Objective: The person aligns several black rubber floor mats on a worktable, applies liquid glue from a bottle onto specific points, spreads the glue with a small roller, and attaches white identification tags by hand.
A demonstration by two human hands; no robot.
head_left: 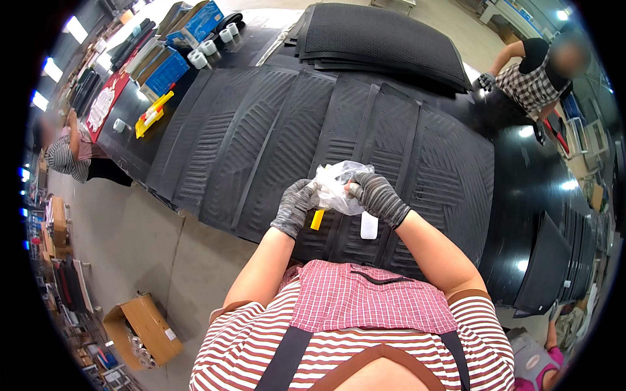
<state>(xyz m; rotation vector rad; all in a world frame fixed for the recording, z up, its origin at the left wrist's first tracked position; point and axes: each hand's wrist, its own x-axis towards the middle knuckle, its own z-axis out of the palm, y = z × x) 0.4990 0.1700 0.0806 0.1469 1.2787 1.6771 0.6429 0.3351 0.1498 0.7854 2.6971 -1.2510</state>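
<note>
A crumpled clear plastic bag (338, 188) is stretched between my two hands above black ribbed mats. My left hand (293, 205), in a grey knitted glove, is closed on the bag's left side. On its right side, my right hand (380, 197), gloved the same way with bare fingertips showing, pinches the plastic. What lies inside the bag is hard to make out. A yellow strip (317, 219) shows just below the bag near my left hand. Below my right hand is a flat white piece (369, 226). The black mats (274, 140) lie overlapping beneath.
A stack of black textured mats (385, 42) lies at the far side. White rolls (208, 47), blue boxes (166, 72) and a yellow tray (154, 115) stand at the left. Co-workers are at the left (72, 153) and right (538, 81). A cardboard box (147, 329) sits on the floor.
</note>
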